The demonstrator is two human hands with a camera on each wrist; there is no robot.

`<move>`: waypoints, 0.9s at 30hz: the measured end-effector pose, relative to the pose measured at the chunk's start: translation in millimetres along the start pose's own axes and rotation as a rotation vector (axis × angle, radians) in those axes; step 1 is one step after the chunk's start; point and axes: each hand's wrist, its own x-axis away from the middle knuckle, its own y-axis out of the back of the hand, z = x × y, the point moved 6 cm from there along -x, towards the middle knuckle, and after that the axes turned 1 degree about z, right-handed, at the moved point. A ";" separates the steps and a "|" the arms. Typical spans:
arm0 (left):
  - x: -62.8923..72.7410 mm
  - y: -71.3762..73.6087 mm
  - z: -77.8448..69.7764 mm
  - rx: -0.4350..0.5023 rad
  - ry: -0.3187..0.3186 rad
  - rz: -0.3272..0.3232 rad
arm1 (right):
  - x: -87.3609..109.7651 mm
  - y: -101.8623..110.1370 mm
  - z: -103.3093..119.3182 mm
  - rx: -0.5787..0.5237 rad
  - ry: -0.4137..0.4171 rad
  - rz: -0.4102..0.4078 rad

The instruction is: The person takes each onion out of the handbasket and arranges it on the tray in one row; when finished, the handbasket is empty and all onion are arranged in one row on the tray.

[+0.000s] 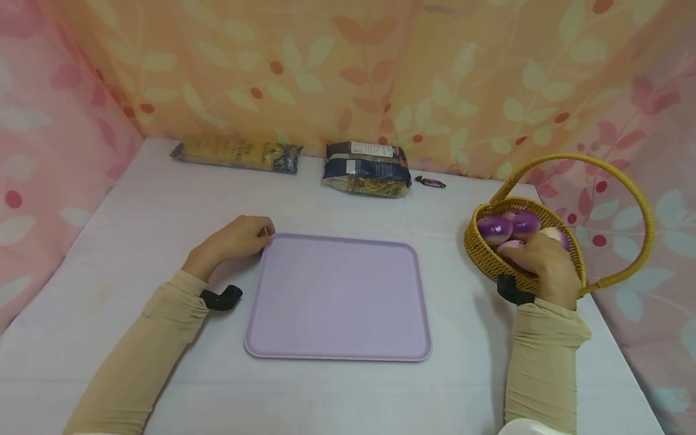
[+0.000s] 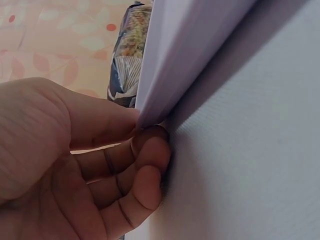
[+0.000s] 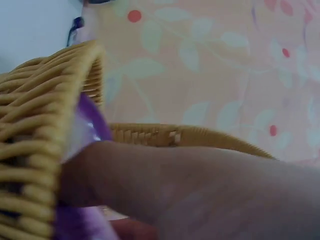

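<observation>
A pale purple rectangular tray [image 1: 337,297] lies flat on the white table. My left hand [image 1: 243,237] is at its far left corner. In the left wrist view the thumb and index finger of that hand [image 2: 85,145] pinch the tray's rim [image 2: 172,60], the other fingers curled by the tablecloth. On the right, a yellow wicker basket [image 1: 484,257] with a tall hooped handle holds several glossy purple-and-white onions [image 1: 493,229]. My right hand [image 1: 546,261] reaches down into the basket over the onions. Its fingertips are hidden, so I cannot tell whether they grip one.
Along the back edge lie a long yellow packet [image 1: 234,154], a dark blue bag [image 1: 367,169] with a see-through lower part and a small wrapped candy [image 1: 431,182]. Floral curtains [image 1: 348,72] enclose the back and sides. A white rounded edge [image 1: 524,428] shows at the bottom.
</observation>
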 end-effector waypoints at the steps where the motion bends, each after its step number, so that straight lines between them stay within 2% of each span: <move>1: 0.0 0.0 0.1 -0.001 -0.006 0.000 | 2.0 4.0 2.8 0.002 0.022 -0.048; 3: 0.2 0.1 0.5 -0.001 -0.011 -0.001 | 8.3 13.4 10.4 -0.017 0.074 -0.139; 5: 0.2 0.1 0.9 0.001 -0.015 -0.001 | 16.4 21.2 21.5 -0.030 0.141 -0.187; 8: 0.2 0.1 2.6 0.004 -0.007 0.000 | 28.2 26.3 46.9 -0.121 0.274 -0.204; 12: -0.4 -1.4 4.3 0.015 0.002 0.014 | 40.5 21.6 86.2 -0.228 0.402 -0.196; 16: -2.9 -2.4 2.7 0.014 -0.007 0.025 | 44.7 3.6 120.2 -0.297 0.469 -0.141; 20: -2.6 -1.7 1.1 0.019 0.008 0.031 | 46.3 -21.0 162.9 -0.308 0.639 -0.070; 24: -0.1 -0.6 0.5 0.022 0.026 0.038 | 55.9 -45.9 207.1 -0.229 0.830 -0.045; 27: 2.3 0.8 -0.1 0.022 0.025 0.033 | 65.7 -67.7 233.9 -0.152 0.913 -0.010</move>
